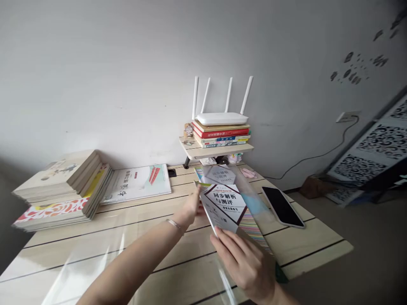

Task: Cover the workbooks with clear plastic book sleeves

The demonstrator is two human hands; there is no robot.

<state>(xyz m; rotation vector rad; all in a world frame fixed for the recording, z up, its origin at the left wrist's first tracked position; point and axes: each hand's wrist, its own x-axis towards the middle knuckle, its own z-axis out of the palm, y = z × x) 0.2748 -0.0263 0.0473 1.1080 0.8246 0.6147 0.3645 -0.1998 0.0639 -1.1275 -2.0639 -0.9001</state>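
Note:
A thin white paperback book (225, 204) with a dark diamond frame and print turned upside down is tilted up off the desk between my hands. At its far left corner my left hand (192, 204) is closed on the edge, its fingers partly hidden behind. My right hand (243, 260) grips the near edge, with the fingers lying over the cover and the thumb out of sight. Below it lies a book with a striped cover (252, 226). A clear plastic sheet (95, 258) is spread on the desk under my left forearm.
Stacked books (60, 186) stand at the left beside a flat white book (136, 183). A white router (222, 118) sits on books on a small raised shelf (219, 150). At the right are a phone (282, 206) and the desk's edge.

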